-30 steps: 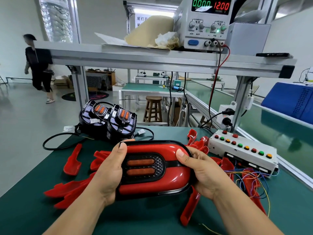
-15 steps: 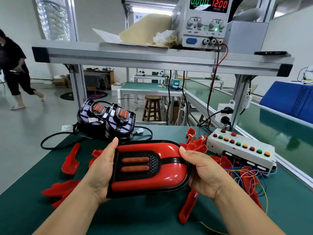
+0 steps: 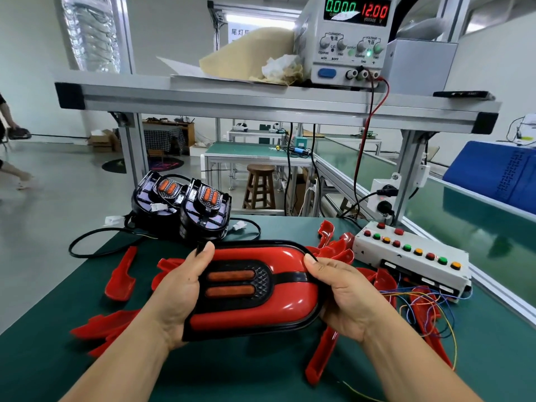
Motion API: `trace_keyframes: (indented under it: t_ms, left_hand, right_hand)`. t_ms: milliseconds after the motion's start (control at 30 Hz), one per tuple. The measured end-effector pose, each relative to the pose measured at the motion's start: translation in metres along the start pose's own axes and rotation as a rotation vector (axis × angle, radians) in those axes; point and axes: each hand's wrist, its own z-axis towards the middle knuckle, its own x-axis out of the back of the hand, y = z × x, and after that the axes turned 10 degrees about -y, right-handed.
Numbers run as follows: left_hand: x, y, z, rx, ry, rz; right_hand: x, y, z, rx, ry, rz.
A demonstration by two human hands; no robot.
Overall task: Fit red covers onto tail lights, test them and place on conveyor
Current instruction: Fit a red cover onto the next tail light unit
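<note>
While both hands hold tail light [image 3: 290, 311] up over green worktop [image 3: 261, 375], forearms reach in from bottom corners. Left hand [image 3: 177, 300]: grip wraps left end, thumb lies on top edge, fingers hidden under. Right hand [image 3: 345, 297]: grip wraps right end, thumb tip on top rim, fingers hidden behind. Tail light lies long way left to right, face up, red cover [image 3: 293, 258] on it. Under and beside it, loose red covers [image 3: 120, 278] lie on worktop. At far edge, two more tail lights [image 3: 182, 207] with no covers. Button box [image 3: 412, 256] sits near right hand.
</note>
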Motion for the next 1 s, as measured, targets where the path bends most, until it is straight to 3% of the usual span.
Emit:
trace_keyframes:
  t_ms: [133,467,700,767,833,900,1000]
  left_hand:
    - [-0.004,-0.002,-0.001,-0.067,0.012,0.042]
    - [-0.015,-0.002,-0.005,-0.208,0.035,0.114]
    - [-0.009,0.006,-0.005,-0.046,-0.091,0.047]
    - [-0.005,0.009,-0.006,-0.109,-0.015,0.012]
    - [0.000,0.011,-0.005,-0.155,0.222,-0.014]
    - [0.001,0.012,-0.006,-0.078,0.325,0.069]
    - [-0.011,0.015,-0.015,0.185,0.142,0.120]
  right_hand:
    - [-0.006,-0.001,-0.003,-0.045,0.029,-0.012]
    - [-0.015,0.001,-0.003,0.051,0.112,-0.047]
    - [-0.014,-0.006,-0.004,0.052,0.169,-0.042]
    - [-0.014,-0.012,-0.006,0.027,0.223,0.029]
    - [-0.014,-0.018,-0.006,0.026,0.276,0.113]
    - [-0.016,-0.026,-0.006,0.046,0.299,0.145]
    - [-0.026,-0.034,-0.012,0.054,0.293,0.140]
